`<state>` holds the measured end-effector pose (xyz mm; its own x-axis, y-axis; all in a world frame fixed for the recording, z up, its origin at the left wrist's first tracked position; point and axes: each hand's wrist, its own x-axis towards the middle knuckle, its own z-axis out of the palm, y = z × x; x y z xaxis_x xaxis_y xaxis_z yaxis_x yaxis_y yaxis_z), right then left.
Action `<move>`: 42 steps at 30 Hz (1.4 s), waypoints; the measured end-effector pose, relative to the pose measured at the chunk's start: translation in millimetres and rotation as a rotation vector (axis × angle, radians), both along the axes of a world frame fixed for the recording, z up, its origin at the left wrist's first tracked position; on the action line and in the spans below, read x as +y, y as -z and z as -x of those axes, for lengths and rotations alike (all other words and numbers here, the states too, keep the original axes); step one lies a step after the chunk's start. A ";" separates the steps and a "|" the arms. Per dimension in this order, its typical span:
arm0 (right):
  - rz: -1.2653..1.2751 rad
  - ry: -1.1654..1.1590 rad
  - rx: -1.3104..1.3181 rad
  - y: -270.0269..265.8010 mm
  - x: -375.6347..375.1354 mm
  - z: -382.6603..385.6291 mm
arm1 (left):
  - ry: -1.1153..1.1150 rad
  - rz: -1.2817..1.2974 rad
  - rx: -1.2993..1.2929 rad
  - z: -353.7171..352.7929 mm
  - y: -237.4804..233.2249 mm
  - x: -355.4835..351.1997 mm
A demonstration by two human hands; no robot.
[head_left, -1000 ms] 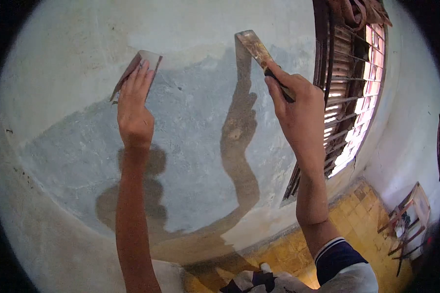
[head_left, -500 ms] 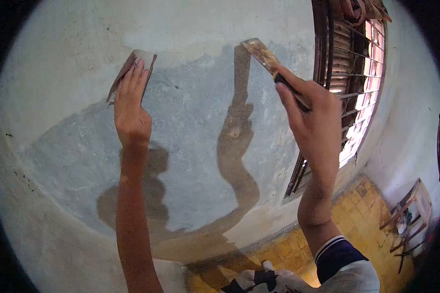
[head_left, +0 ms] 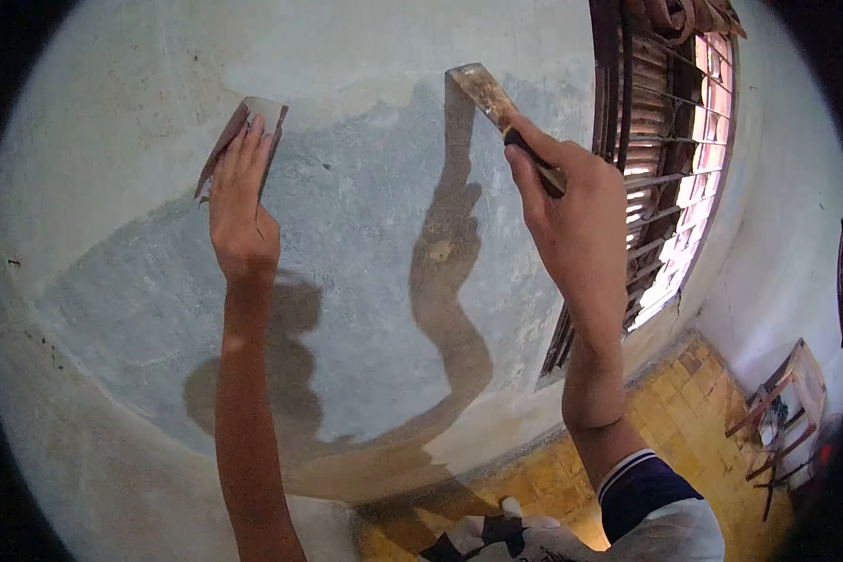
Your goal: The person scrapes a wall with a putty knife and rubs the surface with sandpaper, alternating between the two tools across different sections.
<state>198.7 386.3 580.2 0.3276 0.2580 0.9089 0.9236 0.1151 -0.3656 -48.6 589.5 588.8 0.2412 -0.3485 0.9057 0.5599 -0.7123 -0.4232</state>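
Observation:
My left hand (head_left: 242, 211) lies with its fingers stretched out over a folded sheet of sandpaper (head_left: 219, 150), pressing it to the wall at the upper edge of the grey patch (head_left: 365, 215). The sheet's brown sides curl up on both sides of the fingers. My right hand (head_left: 576, 206) grips the dark handle of a putty knife (head_left: 482, 92), forefinger along it. Its stained metal blade points up and left, the tip meeting its own shadow at the wall, near the patch's top edge. Whether the whole blade edge touches cannot be seen.
Right of the patch is a barred window (head_left: 670, 178) with a dark frame and bundled cloth (head_left: 688, 19) above. A wooden stool-like piece (head_left: 787, 412) stands on the yellow tiled floor (head_left: 674, 412) at lower right. Shadows of my arms fall across the wall.
The putty knife and my right hand have moved slightly left and up along the wall. My left hand with the sandpaper appears a little farther left. Both grips are the same.

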 end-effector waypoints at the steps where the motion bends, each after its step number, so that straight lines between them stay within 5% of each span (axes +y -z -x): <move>1: 0.004 0.006 -0.010 -2.2 -1.7 0.9 | 0.013 -0.006 -0.003 -0.6 -1.9 0.9; 25: -0.086 -0.045 -0.031 -10.2 -8.6 -1.3 | -0.008 0.000 -0.037 -0.8 0.0 2.3; 32: 0.131 0.027 0.048 -16.0 -11.4 2.7 | 0.004 -0.019 -0.023 -1.5 -3.0 4.1; 42: -0.052 -0.003 -0.027 -11.0 9.9 -4.1 | -0.011 -0.004 -0.016 -0.5 -0.6 2.1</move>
<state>202.8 396.2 591.2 0.3020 0.2111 0.9296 0.9326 0.1366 -0.3340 -48.1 591.6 589.4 0.2303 -0.3490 0.9084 0.5749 -0.7044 -0.4164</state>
